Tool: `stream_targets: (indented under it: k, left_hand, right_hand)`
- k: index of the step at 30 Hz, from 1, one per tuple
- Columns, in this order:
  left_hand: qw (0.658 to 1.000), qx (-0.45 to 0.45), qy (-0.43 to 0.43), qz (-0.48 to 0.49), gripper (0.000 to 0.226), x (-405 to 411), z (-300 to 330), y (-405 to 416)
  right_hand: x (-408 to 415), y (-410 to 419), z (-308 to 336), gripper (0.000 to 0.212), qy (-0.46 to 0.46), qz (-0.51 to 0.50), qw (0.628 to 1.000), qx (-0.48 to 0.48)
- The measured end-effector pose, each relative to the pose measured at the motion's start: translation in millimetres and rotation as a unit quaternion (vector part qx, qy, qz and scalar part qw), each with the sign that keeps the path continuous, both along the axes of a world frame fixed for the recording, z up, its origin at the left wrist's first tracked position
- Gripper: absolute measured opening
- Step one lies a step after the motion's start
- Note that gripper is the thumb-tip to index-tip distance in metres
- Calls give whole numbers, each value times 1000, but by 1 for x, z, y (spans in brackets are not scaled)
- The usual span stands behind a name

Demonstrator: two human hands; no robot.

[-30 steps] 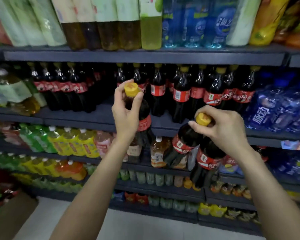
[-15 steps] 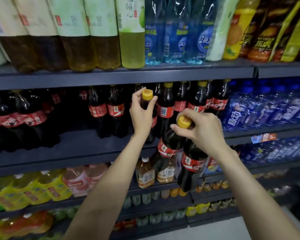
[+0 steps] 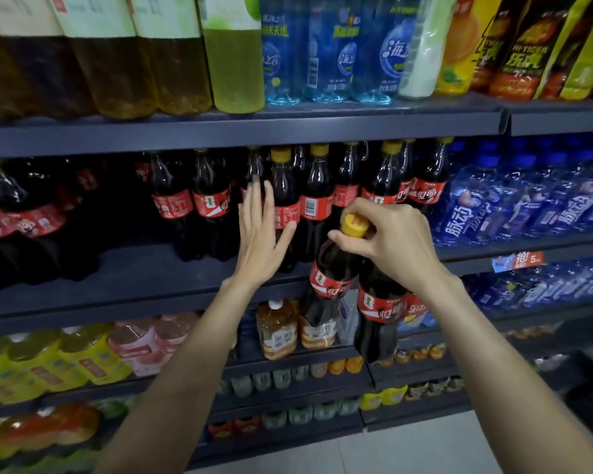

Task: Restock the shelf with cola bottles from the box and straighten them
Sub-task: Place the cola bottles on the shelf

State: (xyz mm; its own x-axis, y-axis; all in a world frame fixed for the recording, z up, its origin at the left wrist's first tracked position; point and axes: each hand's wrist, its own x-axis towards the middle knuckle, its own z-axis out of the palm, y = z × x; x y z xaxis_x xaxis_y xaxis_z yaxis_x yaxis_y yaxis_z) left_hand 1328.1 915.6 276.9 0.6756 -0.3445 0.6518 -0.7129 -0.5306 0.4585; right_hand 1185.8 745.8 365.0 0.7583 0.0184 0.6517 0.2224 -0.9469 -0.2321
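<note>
Dark cola bottles with red labels and yellow caps stand in rows on the dark shelf [image 3: 127, 278]. My left hand [image 3: 261, 234] is flat with straight fingers, its thumb against the label of an upright cola bottle [image 3: 283, 186] at the shelf front. My right hand [image 3: 391, 241] grips the necks of two cola bottles that hang in front of the shelf edge: one [image 3: 329, 278] with its yellow cap showing, and a second [image 3: 379, 313] below my palm, its cap hidden. A third red label peeks out behind my wrist.
Blue water bottles [image 3: 528, 200] fill the shelf to the right of the colas. Tea, water and juice bottles line the shelf above [image 3: 220, 131]. Bare shelf lies left of my left hand. Lower shelves hold yellow, pink and orange drinks; pale floor shows below.
My left hand has let go of the bottle it carried, which now stands on the shelf, and its fingers have straightened. My right hand still holds its bottles. The view has shifted right and closer.
</note>
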Motion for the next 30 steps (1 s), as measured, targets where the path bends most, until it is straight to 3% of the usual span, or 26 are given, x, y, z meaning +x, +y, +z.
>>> stream_targets:
  k: [3, 6, 9, 13, 16, 21, 26, 30]
  left_hand:
    - [1000, -15, 20, -10, 74, -15, 1, 8]
    - [988, -72, 102, -95, 79, -47, 0, 25]
    - [978, -32, 143, -145, 87, -76, -4, 40]
    - [988, -18, 139, -72, 85, -83, -9, 53]
    - [995, -25, 82, -42, 79, -81, -10, 63]
    - [992, -121, 25, 23, 73, -67, -6, 70]
    - [977, -178, 68, 94, 79, -40, -13, 68]
    - [971, -187, 88, 123, 80, -21, -21, 62]
  right_hand:
    - [5, 5, 2, 33, -10, 18, 1000, -4]
    - [11, 14, 3, 32, -23, 35, 999, -19]
    - [16, 28, 9, 30, -24, 62, 998, -17]
    - [23, 46, 20, 31, -4, 97, 995, -3]
    - [25, 54, 25, 40, -14, 116, 993, 4]
    - [23, 52, 29, 66, -23, 121, 992, 28]
    - [30, 40, 14, 34, -68, 75, 994, 42]
    - [37, 28, 6, 33, -88, 47, 995, -9]
